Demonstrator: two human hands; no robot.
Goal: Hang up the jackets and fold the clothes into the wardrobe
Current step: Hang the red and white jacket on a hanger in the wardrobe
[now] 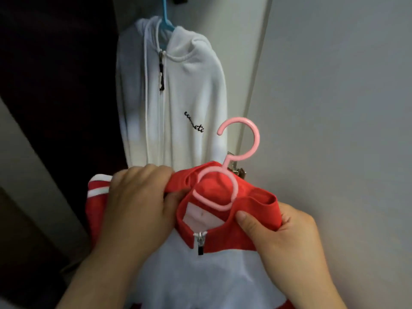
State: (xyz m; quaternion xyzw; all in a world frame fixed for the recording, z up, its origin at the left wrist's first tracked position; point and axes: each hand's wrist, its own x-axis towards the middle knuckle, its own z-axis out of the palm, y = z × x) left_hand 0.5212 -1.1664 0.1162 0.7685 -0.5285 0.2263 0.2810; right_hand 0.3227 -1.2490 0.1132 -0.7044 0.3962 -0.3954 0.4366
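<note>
At the far left a dark wardrobe interior [55, 85] is seen. Just to its right a white hoodie [185, 85] is hung on a blue hanger [166, 21], zipped up, with black script lettering on its chest.

Below the hoodie, the left grip [138, 201] is closed on the red shoulder fabric of a red-and-white jacket [200, 275]. The fingers are curled over the top of the cloth and the thumb is pressed in from beneath. A red sleeve [98, 190] with white stripes is seen hanging just left of this grip.

The jacket is held up between the two grips, in front of the hoodie's hem. Its red collar is opened towards the camera and its zip pull [200, 241] is drawn up to the collar base. A pink hanger [240, 148] is seated in the collar opening. Its lower loop is laid against the inner neck, and its hook is raised above the collar, between the grips and nearer the right one.

The right grip [283, 237] is closed on the right side of the collar. The thumb is laid on the front and the fingers are wrapped behind the folded edge.

Behind the hook a metal fitting [236, 170] is partly hidden, and a pale door [334, 108] fills the right side.
</note>
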